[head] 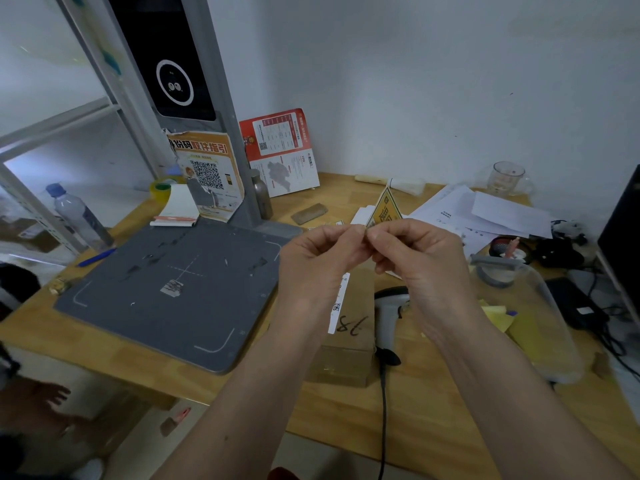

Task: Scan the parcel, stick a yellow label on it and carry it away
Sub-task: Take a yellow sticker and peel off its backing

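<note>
Overhead, both hands (367, 252) pinch yellow label (384, 209) above wooden desk (332, 420), white wall (450, 81) behind.

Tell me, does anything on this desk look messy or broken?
A little. The grey scanning mat is scuffed, with a torn sticker scrap left on it. The orange poster on the stand is crumpled and peeling at its top corner. Papers lie in a loose heap.

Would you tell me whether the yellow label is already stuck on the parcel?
Not yet. Both hands, left hand and right hand, pinch the yellow label above the parcel.
</note>
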A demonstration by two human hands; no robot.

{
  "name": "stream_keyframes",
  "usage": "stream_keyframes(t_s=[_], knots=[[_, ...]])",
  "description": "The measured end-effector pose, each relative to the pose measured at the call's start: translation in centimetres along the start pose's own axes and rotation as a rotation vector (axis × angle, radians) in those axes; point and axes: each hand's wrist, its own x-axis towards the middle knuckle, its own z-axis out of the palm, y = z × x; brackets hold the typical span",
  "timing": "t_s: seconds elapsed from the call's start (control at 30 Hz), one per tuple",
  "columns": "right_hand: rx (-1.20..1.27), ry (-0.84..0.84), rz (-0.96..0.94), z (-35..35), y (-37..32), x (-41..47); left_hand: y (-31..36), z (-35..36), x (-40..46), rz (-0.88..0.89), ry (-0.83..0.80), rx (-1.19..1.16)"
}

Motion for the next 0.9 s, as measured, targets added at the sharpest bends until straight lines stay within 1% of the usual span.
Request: stream_keyframes(t_s=[0.17, 0.37, 0.5, 0.6, 0.77, 0.9], knots=[[0.005, 0.001, -0.011, -0.2, 0.1, 0.0, -0.1, 0.3, 0.1, -0.003, 0.009, -0.019], [0.057, 0.025, 0.014, -0.1, 0.3, 0.0, -0.6, 0.4, 0.4, -0.116, -0.053, -0.212], [0.065, 0.018, 0.027, -0.2, 0.5, 0.1, -1.1, 0.3, 0.7, -0.142, -0.047, -0.289], [0.069, 0.012, 0.035, -0.1, 0.8, 0.2, -1.4, 0.2, 0.8, -0.161, -0.029, -0.306], [0.104, -0.032, 0.054, 0.0, 0.6, 0.2, -1.4, 0.1, 0.8, -0.149, 0.014, -0.242], [-0.024, -0.021, -0.005, 0.3, 0.2, 0.1, -1.4, 0.2, 0.4, -0.044, 0.065, -0.001]])
